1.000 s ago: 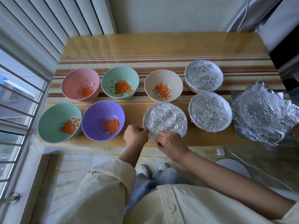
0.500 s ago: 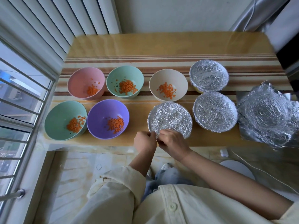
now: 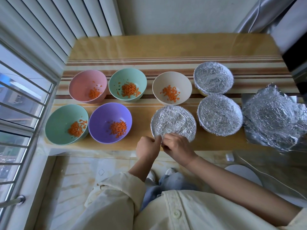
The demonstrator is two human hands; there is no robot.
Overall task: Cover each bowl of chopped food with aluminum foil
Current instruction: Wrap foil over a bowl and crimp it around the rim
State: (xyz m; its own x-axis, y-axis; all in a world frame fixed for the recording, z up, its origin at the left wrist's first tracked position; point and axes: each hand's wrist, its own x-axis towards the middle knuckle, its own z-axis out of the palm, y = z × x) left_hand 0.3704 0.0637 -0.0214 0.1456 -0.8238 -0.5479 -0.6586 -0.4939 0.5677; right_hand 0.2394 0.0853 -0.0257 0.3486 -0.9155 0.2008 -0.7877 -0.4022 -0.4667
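Pinching the near edge of the foil cover [image 3: 173, 122], the right hand [image 3: 177, 146] curls its fingers over the rim of the bowl at the front of the table [image 3: 166, 47]. The left hand [image 3: 147, 146] is balled up just beside it and seems to nip the same edge between thumb and forefinger, though the knuckles partly hide the contact.

The cover is crinkled, dull silver and pressed into a flat round lid. To its right sit two more foil-topped bowls, one near [image 3: 220, 114] and one behind [image 3: 213, 78], both finely creased. Further right lies a loose heap of foil sheets [image 3: 274, 117], rumpled and dented into bowl shapes.

Five smooth, matte round bowls stand uncovered, each with a small mound of diced orange food: a pink bowl [image 3: 79, 83], a mint bowl [image 3: 116, 80] and a cream bowl [image 3: 181, 80] in the back row, then a second mint bowl [image 3: 58, 123] and a purple bowl [image 3: 101, 117] in front. The tabletop is glossy yellow with brown stripes.
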